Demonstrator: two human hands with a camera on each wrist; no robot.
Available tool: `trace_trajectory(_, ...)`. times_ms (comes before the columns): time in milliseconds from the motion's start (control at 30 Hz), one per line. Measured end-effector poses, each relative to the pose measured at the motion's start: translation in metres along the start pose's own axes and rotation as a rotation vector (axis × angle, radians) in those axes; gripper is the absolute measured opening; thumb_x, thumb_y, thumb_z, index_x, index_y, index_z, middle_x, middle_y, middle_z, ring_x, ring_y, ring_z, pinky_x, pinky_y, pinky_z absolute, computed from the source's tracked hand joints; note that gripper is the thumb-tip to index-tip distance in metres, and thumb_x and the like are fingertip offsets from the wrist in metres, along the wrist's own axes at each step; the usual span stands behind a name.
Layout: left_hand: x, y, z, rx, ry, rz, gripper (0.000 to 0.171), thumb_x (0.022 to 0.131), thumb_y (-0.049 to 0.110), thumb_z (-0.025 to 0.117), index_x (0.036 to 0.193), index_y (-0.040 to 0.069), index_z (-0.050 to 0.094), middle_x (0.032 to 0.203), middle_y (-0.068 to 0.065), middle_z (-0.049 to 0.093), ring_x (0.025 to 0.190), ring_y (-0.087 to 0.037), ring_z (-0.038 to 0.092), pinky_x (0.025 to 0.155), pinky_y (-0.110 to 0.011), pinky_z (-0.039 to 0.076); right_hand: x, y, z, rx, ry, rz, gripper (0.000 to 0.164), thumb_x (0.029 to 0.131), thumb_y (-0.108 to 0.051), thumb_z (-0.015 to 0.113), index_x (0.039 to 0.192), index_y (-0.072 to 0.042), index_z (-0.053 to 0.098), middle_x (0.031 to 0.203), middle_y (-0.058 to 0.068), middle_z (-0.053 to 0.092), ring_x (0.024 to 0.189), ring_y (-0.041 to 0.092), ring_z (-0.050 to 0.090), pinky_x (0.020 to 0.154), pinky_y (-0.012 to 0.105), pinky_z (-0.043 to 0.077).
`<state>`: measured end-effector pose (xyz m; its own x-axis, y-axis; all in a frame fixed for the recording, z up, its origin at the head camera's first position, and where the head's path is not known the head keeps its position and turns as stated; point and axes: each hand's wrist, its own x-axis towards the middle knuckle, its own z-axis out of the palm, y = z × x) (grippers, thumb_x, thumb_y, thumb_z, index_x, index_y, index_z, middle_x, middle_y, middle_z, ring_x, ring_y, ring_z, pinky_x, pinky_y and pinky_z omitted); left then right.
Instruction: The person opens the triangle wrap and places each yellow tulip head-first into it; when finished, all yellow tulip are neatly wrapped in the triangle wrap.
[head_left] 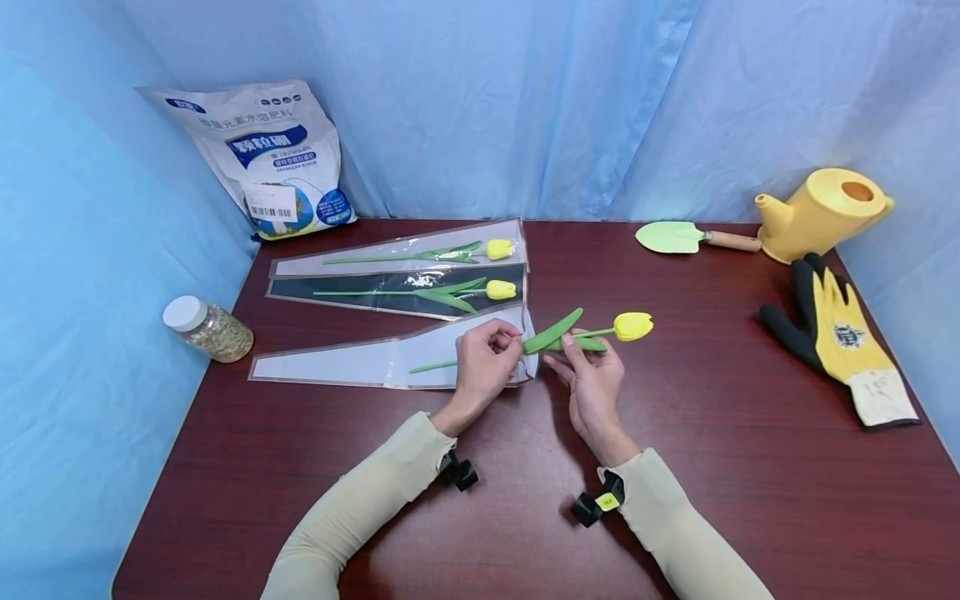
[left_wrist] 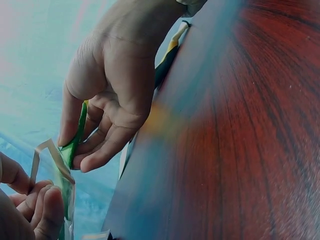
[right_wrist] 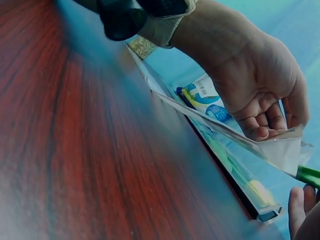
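Observation:
My left hand (head_left: 483, 358) pinches the open wide end of a white-backed clear flower sleeve (head_left: 322, 365). A yellow artificial tulip (head_left: 633, 326) lies partly in that sleeve, its lower stem inside and its blossom and leaves sticking out at the right. With thumb and fingers my right hand (head_left: 596, 390) holds the tulip at its green leaves. The left wrist view shows the leaf (left_wrist: 76, 135) between the right thumb and fingers, and the sleeve's rim (left_wrist: 50, 145) spread at the left fingertips. Part of the stem is hidden behind the left hand.
Behind lie two sleeved tulips, one white-backed (head_left: 360, 265), one dark-backed (head_left: 345, 287). A fertilizer bag (head_left: 262, 158) and a jar of dried bits (head_left: 217, 332) stand left. At the right are a trowel (head_left: 671, 237), a yellow watering can (head_left: 813, 212) and a glove (head_left: 843, 333).

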<state>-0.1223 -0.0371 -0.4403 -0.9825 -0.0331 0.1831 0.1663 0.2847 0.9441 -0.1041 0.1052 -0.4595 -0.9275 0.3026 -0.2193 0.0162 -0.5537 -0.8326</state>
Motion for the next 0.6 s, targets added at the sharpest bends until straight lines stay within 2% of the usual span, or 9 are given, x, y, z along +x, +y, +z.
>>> trace_trajectory(133,-0.0004,0.0002,0.0003,0.005,-0.007,0.003,0.009,0.082,0.0,0.064,0.083,-0.002,0.072,0.065,-0.017,0.07,0.05,0.001,0.049,0.048,-0.013,0.038,-0.0015,0.0022,0.0005,-0.006,0.005,0.033,0.01,0.094,-0.001,0.064,0.098,-0.008,0.06,0.086,-0.001,0.07,0.076,0.01,0.072,0.071,0.029,0.063)
trace_trajectory(300,0.0006,-0.0007,0.0002,0.021,0.006,-0.002,0.01,0.082,0.002,0.064,0.083,-0.001,0.073,0.065,-0.015,0.07,0.051,0.002,0.049,0.05,-0.014,0.039,-0.0027,0.0046,-0.0004,-0.037,-0.033,0.079,0.008,0.095,-0.003,0.064,0.099,-0.01,0.061,0.087,-0.004,0.071,0.079,0.009,0.071,0.073,0.028,0.063)
trace_trajectory(467,0.0019,-0.0006,-0.001,0.026,0.031,0.004,0.01,0.081,0.002,0.064,0.083,-0.001,0.073,0.066,-0.015,0.072,0.051,0.003,0.05,0.051,-0.013,0.041,-0.0009,0.0019,-0.0034,0.058,-0.049,0.143,0.003,0.1,-0.012,0.06,0.101,-0.011,0.057,0.091,-0.002,0.069,0.08,0.014,0.074,0.075,0.031,0.063)
trace_trajectory(600,0.0011,0.0,-0.0013,0.021,0.021,0.014,0.009,0.082,0.001,0.064,0.083,-0.001,0.073,0.066,-0.016,0.071,0.051,0.002,0.05,0.051,-0.013,0.041,0.001,-0.0004,-0.004,0.101,-0.032,0.155,0.003,0.1,-0.009,0.059,0.099,-0.01,0.056,0.089,0.001,0.068,0.079,0.016,0.074,0.075,0.032,0.063)
